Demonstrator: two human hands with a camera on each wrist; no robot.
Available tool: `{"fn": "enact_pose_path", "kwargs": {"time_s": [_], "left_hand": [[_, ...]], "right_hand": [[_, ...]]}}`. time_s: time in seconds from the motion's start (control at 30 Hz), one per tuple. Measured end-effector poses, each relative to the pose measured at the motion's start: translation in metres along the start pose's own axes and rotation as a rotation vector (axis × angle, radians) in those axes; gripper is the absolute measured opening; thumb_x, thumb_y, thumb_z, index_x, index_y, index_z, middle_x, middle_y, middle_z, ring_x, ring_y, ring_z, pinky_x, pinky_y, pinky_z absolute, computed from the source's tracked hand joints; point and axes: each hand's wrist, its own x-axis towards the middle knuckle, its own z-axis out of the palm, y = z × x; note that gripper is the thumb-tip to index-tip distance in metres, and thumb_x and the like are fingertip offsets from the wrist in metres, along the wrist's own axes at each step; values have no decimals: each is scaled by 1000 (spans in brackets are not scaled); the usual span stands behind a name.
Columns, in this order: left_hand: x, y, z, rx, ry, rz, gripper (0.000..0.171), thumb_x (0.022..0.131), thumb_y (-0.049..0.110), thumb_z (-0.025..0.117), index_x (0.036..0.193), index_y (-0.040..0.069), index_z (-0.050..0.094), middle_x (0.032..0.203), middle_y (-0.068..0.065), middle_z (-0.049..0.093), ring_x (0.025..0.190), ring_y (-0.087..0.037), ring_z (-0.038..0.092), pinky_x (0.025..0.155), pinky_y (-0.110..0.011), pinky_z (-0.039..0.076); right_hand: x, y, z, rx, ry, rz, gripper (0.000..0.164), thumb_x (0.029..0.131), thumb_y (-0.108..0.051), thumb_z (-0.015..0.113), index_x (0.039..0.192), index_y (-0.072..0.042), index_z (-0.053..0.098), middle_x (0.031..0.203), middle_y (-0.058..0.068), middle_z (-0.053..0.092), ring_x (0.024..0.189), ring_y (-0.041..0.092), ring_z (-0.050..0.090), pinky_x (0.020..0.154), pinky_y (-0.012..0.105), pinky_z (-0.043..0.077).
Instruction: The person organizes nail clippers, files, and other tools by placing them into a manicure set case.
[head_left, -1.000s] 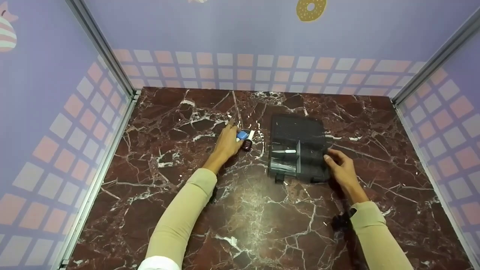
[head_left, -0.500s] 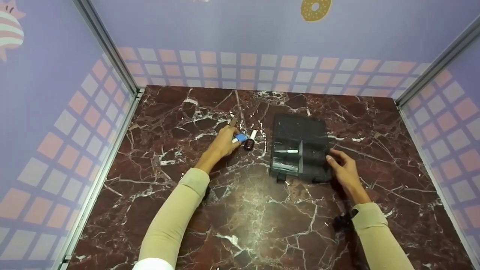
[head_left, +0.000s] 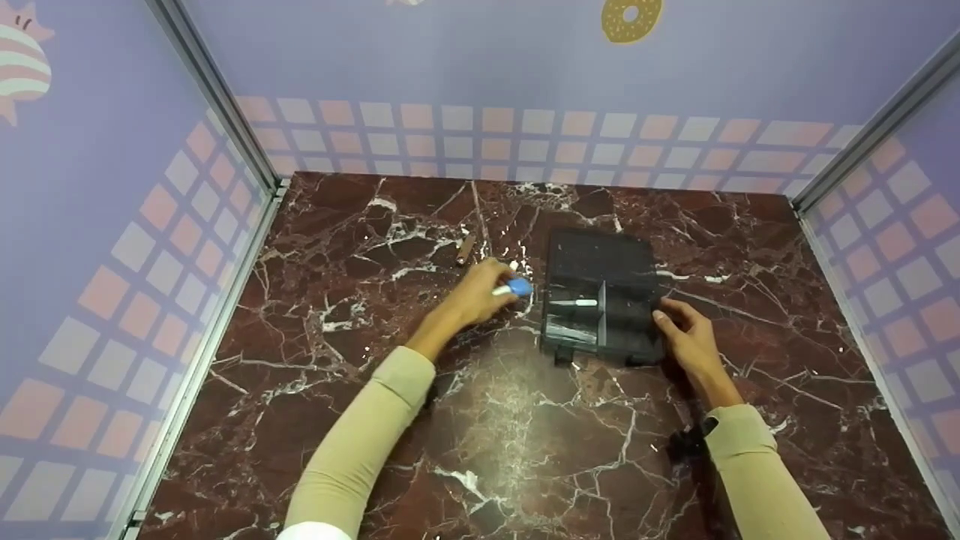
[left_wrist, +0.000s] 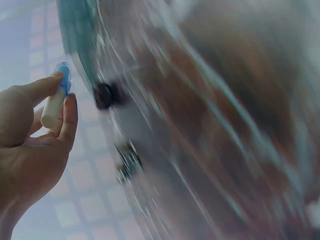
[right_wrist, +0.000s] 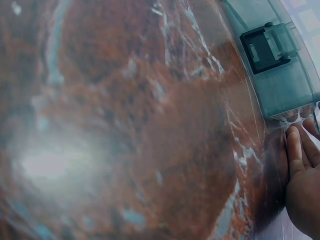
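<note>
My left hand (head_left: 480, 291) pinches a small nail polish bottle (head_left: 519, 286) with a blue body and white cap, held between thumb and fingertips; the left wrist view shows its cap (left_wrist: 52, 110) angled toward the palm. Behind that hand lies a second bottle, of which mainly the white cap (head_left: 514, 265) shows in the head view. My right hand (head_left: 688, 337) holds the right side of a dark, see-through plastic box (head_left: 596, 255), thumb and fingers at its edge. Inside the box's front left compartment lies a slim white-tipped item (head_left: 576, 303).
A short brown stick-like piece (head_left: 466, 249) lies on the dark red marbled table (head_left: 360, 315), just beyond the left hand. A latch (right_wrist: 265, 49) projects from the box's front. Patterned purple panels (head_left: 525, 67) wall the table at the back and both sides.
My left hand has lifted the blue bottle from beside the dark bottle and carried it right, toward the box, uncovering the brown piece. The right hand has stayed at the box.
</note>
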Motion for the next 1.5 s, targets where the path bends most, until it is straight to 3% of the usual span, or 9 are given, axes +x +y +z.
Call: {"fn": "enact_pose_path", "kwargs": {"time_s": [0.2,0.33,0.5,0.7,0.87,1.1,1.33,1.5], "left_hand": [[9,39,28,6,-46,95,38,98,17,76,132,4,68,127,-9,62,112,-20,61,102,-28,54],[16,66,50,-4,-94,125,38,98,19,76,134,7,68,125,-4,61,108,-15,60,98,-22,53],[23,96,75,-6,-163,180,39,99,18,75,135,6,67,124,-4,60,104,-11,60,91,-14,52],[32,120,103,87,-194,257,40,99,21,75,136,6,67,124,-4,60,105,-11,60,93,-13,50],[37,127,124,194,-215,333,39,101,24,75,135,6,67,126,-6,62,110,-13,60,100,-14,47],[40,127,135,279,-232,350,37,103,22,72,136,6,67,130,-7,62,116,-16,61,100,-16,47],[36,128,130,357,-247,384,39,104,22,69,140,7,66,137,-7,61,127,-18,59,110,-20,45],[30,114,107,243,-178,320,43,104,25,70,142,7,64,140,-6,60,128,-17,57,114,-24,44]], "right_hand": [[2,3,-1,-14,-2,8,46,105,-11,65,144,11,56,135,33,61,92,4,58,74,14,48],[-1,-11,-4,12,-31,24,46,105,-8,66,144,12,55,134,35,59,86,6,57,69,15,48],[-1,-26,-8,-18,-107,59,49,106,-8,63,146,15,50,143,37,55,100,4,59,81,13,50],[10,-6,-11,-59,-121,59,51,108,-15,61,151,11,48,148,34,54,107,2,58,88,14,48],[9,-2,-12,-56,-112,44,51,108,-17,63,150,8,51,146,32,56,108,3,59,89,13,49],[7,-3,-10,-41,-112,33,51,108,-19,63,151,6,51,146,31,56,106,7,58,86,15,49],[6,-3,-10,-41,-115,39,51,108,-20,63,151,5,51,147,28,57,110,7,59,89,15,49],[4,-3,-11,-35,-102,49,51,108,-21,64,150,4,52,146,28,57,110,7,59,89,15,49]]}}
